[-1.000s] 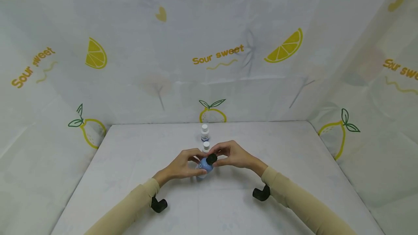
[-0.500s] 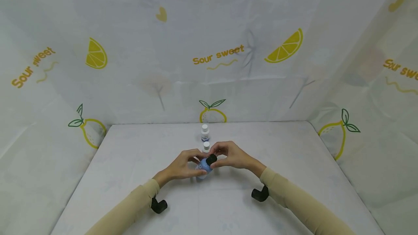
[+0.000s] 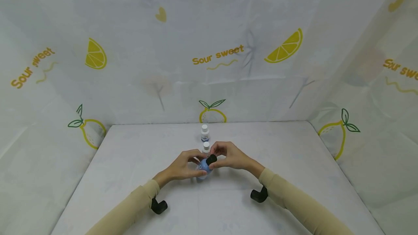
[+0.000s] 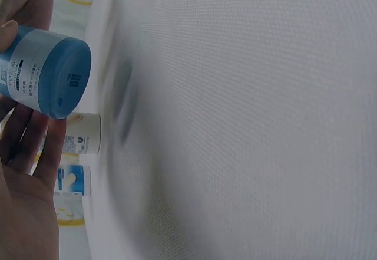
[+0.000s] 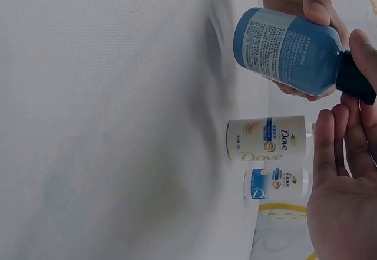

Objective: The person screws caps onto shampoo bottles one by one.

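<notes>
A blue bottle [image 3: 203,166] with a black cap [image 3: 211,159] is held tilted above the table, its top leaning to the right. My left hand [image 3: 183,165] grips its body, thumb on the near side and fingers round the far side. In the left wrist view, the underside of the bottle [image 4: 68,77] shows clear of the tabletop. My right hand [image 3: 232,156] pinches the black cap between thumb and fingers; the right wrist view shows the cap [image 5: 355,77] on the neck. Right behind the hands stands a white Dove bottle [image 5: 268,139], partly hidden in the head view.
Farther back on the white-covered table [image 3: 147,137] stands a second Dove bottle [image 3: 205,133], white with a blue lower part. Lemon-printed cloth [image 3: 143,64] rises behind and at both sides. Black wrist cameras [image 3: 159,206] hang below the sleeves.
My right hand has shifted slightly at the cap, and the right forearm has drifted a little to the left. The left hand and the bottle stay nearly in place.
</notes>
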`<act>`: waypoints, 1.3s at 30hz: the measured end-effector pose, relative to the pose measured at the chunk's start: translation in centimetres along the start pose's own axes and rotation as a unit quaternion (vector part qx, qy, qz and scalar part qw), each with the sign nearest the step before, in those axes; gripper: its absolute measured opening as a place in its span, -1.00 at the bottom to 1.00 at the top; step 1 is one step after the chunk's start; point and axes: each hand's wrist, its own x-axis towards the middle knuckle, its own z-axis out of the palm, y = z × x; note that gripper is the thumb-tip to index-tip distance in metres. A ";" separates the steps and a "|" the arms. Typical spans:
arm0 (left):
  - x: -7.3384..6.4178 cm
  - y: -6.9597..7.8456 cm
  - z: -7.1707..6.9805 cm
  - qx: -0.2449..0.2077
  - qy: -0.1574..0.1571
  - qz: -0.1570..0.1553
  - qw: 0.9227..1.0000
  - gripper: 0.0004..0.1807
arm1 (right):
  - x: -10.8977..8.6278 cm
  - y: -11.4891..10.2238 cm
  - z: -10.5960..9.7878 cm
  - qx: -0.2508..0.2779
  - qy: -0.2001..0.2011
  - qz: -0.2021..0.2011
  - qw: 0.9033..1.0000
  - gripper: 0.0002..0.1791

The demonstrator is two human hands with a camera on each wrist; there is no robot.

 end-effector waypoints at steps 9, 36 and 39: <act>0.0 -0.1 0.1 0.006 0.003 0.005 1.000 -0.50 | 0.0 0.0 0.2 -0.027 0.016 0.003 0.999 -0.65; -0.3 -0.4 0.1 0.004 0.002 0.005 1.000 -0.47 | -0.4 0.3 -0.4 0.022 -0.030 -0.008 0.999 -0.54; -0.3 -0.4 0.1 0.005 -0.001 -0.003 1.000 -0.48 | -0.5 0.1 -1.1 0.058 -0.062 -0.005 0.996 -0.48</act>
